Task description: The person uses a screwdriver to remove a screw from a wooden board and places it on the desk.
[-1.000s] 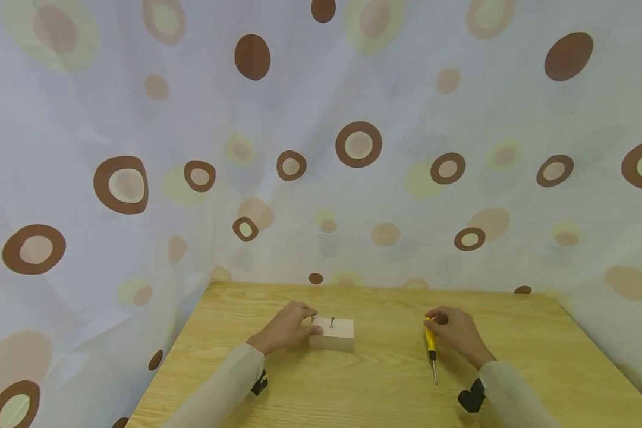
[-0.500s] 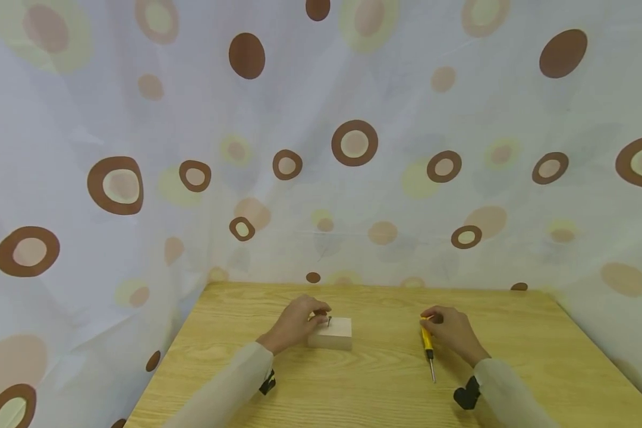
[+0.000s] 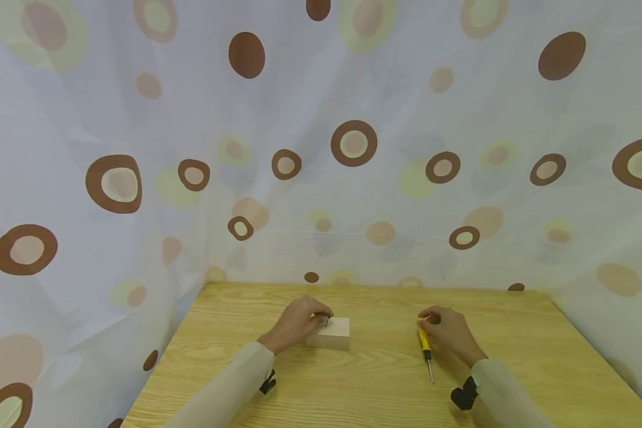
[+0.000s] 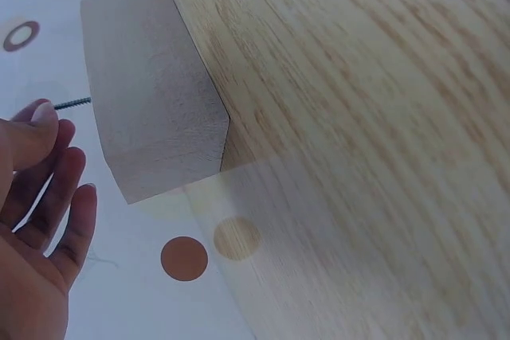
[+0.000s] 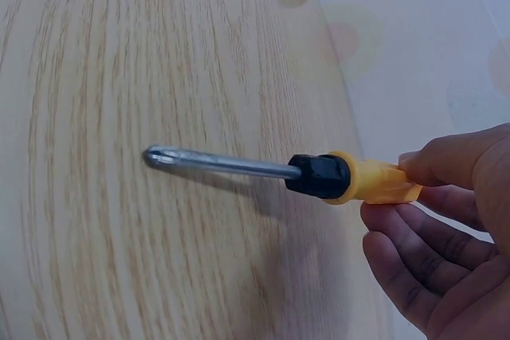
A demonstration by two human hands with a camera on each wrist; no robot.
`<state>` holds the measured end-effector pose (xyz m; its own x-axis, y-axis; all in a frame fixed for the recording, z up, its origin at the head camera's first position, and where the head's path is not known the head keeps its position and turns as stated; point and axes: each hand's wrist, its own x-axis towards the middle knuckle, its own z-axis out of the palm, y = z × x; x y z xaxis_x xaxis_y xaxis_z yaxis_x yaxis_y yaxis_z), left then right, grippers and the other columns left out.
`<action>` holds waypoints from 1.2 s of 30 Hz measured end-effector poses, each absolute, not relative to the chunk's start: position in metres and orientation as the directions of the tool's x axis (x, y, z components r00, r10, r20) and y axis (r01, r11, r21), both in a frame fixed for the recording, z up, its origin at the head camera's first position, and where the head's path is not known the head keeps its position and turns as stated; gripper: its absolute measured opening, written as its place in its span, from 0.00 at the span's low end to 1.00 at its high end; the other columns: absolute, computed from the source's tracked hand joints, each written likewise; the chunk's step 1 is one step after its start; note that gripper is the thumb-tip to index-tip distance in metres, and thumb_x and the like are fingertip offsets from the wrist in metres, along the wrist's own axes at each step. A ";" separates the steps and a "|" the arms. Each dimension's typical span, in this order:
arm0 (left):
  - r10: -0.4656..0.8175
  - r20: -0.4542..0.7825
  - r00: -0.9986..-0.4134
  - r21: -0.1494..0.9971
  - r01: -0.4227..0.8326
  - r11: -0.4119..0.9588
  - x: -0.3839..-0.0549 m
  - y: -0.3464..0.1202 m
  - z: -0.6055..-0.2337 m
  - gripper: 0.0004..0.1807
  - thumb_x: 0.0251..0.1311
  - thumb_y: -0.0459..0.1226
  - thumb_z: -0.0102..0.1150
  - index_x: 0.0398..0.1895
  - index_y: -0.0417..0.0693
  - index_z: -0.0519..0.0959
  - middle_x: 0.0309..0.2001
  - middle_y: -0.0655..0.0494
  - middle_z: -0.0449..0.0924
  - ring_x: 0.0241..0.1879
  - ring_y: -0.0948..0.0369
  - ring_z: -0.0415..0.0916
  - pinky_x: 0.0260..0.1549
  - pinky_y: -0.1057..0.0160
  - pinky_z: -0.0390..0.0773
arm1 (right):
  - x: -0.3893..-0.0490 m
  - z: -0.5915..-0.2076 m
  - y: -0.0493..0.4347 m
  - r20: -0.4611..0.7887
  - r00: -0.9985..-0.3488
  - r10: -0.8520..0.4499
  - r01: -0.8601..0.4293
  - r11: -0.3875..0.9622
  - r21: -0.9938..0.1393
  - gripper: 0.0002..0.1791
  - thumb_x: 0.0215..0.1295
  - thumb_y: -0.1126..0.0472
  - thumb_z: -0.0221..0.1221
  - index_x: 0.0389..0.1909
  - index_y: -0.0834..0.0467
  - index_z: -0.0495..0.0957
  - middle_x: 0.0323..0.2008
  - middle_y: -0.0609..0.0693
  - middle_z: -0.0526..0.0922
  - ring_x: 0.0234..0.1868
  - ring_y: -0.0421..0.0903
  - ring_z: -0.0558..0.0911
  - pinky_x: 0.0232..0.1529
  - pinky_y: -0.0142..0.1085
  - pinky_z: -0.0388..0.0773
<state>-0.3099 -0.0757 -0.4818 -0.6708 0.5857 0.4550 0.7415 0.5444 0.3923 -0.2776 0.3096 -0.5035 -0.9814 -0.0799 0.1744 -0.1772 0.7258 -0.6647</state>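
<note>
A pale wooden block (image 3: 329,340) lies on the table with a dark screw (image 4: 73,103) standing up out of its top face. My left hand (image 3: 296,324) pinches the screw's head between thumb and index finger; the other fingers are loosely bent beside the block. To the right, my right hand (image 3: 452,333) holds a screwdriver (image 3: 424,340) by the end of its yellow handle. In the right wrist view the screwdriver's black collar and steel shaft (image 5: 231,165) show, with a cross-shaped tip pointing away from the hand.
The wood-grain table (image 3: 374,380) reaches back to a white curtain (image 3: 406,107) with brown and yellow circles, which also runs along the sides. Black wrist mounts sit at the left cuff (image 3: 268,382) and the right cuff (image 3: 464,395).
My left hand has moved from the block's left end onto the screw and now pinches its head. The right hand keeps its hold on the screwdriver, hardly moving.
</note>
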 end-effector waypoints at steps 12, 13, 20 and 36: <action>0.597 0.420 -0.683 0.400 0.730 0.554 -0.310 -0.077 -0.484 0.06 0.71 0.38 0.65 0.44 0.48 0.88 0.37 0.62 0.86 0.38 0.64 0.79 0.39 0.63 0.79 | -0.278 -0.503 0.311 0.183 -0.980 -0.084 -0.185 0.732 -0.655 0.13 0.72 0.58 0.65 0.51 0.63 0.85 0.38 0.49 0.87 0.38 0.45 0.84 0.40 0.42 0.83; 0.597 0.425 -0.681 0.393 0.732 0.556 -0.310 -0.077 -0.484 0.06 0.70 0.38 0.65 0.43 0.48 0.88 0.37 0.62 0.86 0.38 0.64 0.79 0.38 0.64 0.79 | -0.278 -0.503 0.311 0.185 -0.979 -0.087 -0.189 0.734 -0.652 0.13 0.72 0.59 0.65 0.51 0.63 0.85 0.38 0.49 0.87 0.38 0.45 0.84 0.40 0.43 0.83; 0.585 0.452 -0.673 0.384 0.739 0.553 -0.309 -0.076 -0.484 0.04 0.69 0.40 0.67 0.38 0.51 0.87 0.34 0.64 0.84 0.34 0.65 0.78 0.35 0.66 0.78 | -0.275 -0.503 0.312 0.176 -0.982 -0.074 -0.173 0.733 -0.658 0.13 0.71 0.59 0.65 0.50 0.63 0.85 0.37 0.49 0.87 0.37 0.45 0.84 0.39 0.43 0.82; 0.563 0.437 -0.702 0.409 0.712 0.571 -0.304 -0.073 -0.486 0.05 0.68 0.36 0.68 0.44 0.46 0.86 0.37 0.59 0.87 0.34 0.69 0.80 0.34 0.70 0.80 | -0.273 -0.504 0.315 0.183 -0.980 -0.079 -0.181 0.737 -0.652 0.14 0.71 0.58 0.65 0.51 0.62 0.85 0.36 0.48 0.87 0.37 0.44 0.84 0.40 0.44 0.82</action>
